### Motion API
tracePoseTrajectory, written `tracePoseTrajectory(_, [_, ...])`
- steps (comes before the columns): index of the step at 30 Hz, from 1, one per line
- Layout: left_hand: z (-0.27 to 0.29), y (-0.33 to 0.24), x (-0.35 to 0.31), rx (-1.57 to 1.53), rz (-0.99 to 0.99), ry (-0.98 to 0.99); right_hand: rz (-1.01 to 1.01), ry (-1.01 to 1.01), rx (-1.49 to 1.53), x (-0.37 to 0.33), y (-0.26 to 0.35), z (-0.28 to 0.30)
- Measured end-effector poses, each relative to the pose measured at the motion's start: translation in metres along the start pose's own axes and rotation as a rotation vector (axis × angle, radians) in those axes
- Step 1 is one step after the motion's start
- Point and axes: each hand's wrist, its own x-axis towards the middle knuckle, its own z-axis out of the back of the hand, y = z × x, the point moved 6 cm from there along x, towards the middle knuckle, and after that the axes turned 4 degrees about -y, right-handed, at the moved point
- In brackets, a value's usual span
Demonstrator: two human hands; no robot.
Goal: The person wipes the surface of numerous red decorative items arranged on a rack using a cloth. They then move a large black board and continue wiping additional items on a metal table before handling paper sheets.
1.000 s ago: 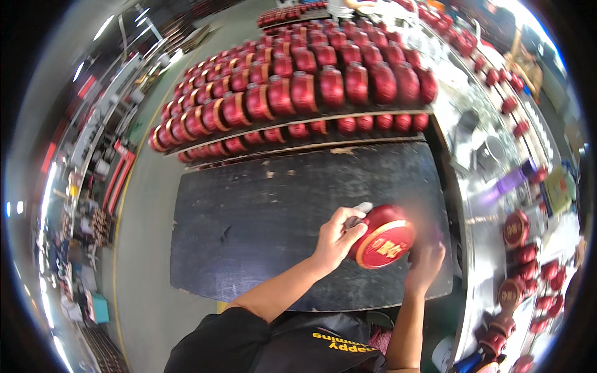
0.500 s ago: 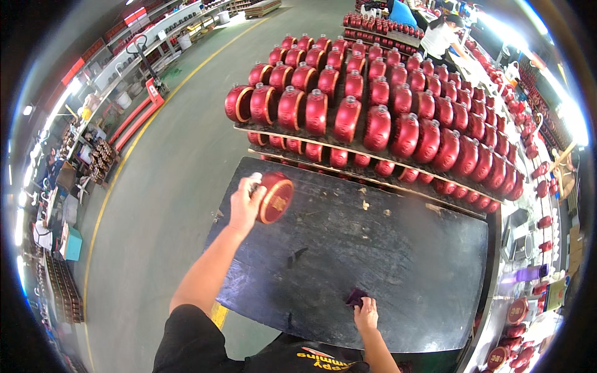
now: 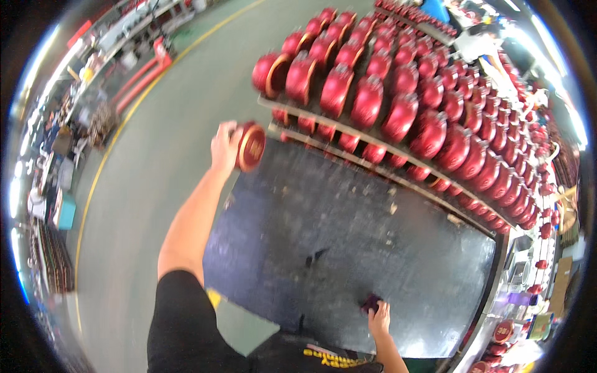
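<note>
L hand point(image 3: 225, 148) grips 1 red bottle point(image 3: 252, 149) nr black board's point(image 3: 348, 230) far L corner, not yet set down; R hand point(image 3: 380, 317) grips dark cloth point(image 3: 371, 303). Other bottles point(image 3: 368, 102) alr. in rows beyond.

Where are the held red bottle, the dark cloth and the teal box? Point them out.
Held red bottle point(image 3: 252, 148), head view: its flat round face.
Dark cloth point(image 3: 370, 303), head view: its bunched middle.
Teal box point(image 3: 66, 212), head view: its side.

The surface point(image 3: 354, 242) is open across its middle; the right hand point(image 3: 379, 318) and cloth point(image 3: 370, 303) obstruct toward its near edge, bottles point(image 3: 400, 118) along its far edge.
</note>
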Motion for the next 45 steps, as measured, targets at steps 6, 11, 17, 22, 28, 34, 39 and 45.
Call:
tracePoseTrajectory(6, [-0.007,0.042,0.016,0.103,0.008,-0.042,-0.033,0.039,0.012,-0.001,-0.007,-0.003])
tracePoseTrajectory(11, [-0.042,0.051,0.033,0.154,0.047,-0.006,-0.038,0.044,0.007,0.002,-0.001,-0.001])
tracePoseTrajectory(17, [-0.094,0.06,0.032,0.157,0.153,0.07,-0.058,0.039,0.027,0.002,-0.001,-0.001])
tracePoseTrajectory(22, [-0.109,0.058,0.026,0.177,0.069,0.084,-0.056,0.027,0.008,0.002,0.001,0.001])
tracePoseTrajectory(28, [-0.106,0.05,0.021,0.199,0.046,0.134,-0.06,0.008,0.008,-0.001,0.001,0.002])
tracePoseTrajectory(34, [-0.113,0.054,0.019,0.252,-0.004,0.234,-0.089,0.032,0.019,0.003,0.008,0.005])
tracePoseTrajectory(39, [-0.1,0.02,0.015,0.355,-0.129,0.139,-0.177,0.039,0.011,0.003,0.014,0.013])
tracePoseTrajectory(45, [-0.131,-0.203,-0.087,0.024,-0.648,0.276,-0.169,-0.004,0.152,-0.002,0.004,0.026])
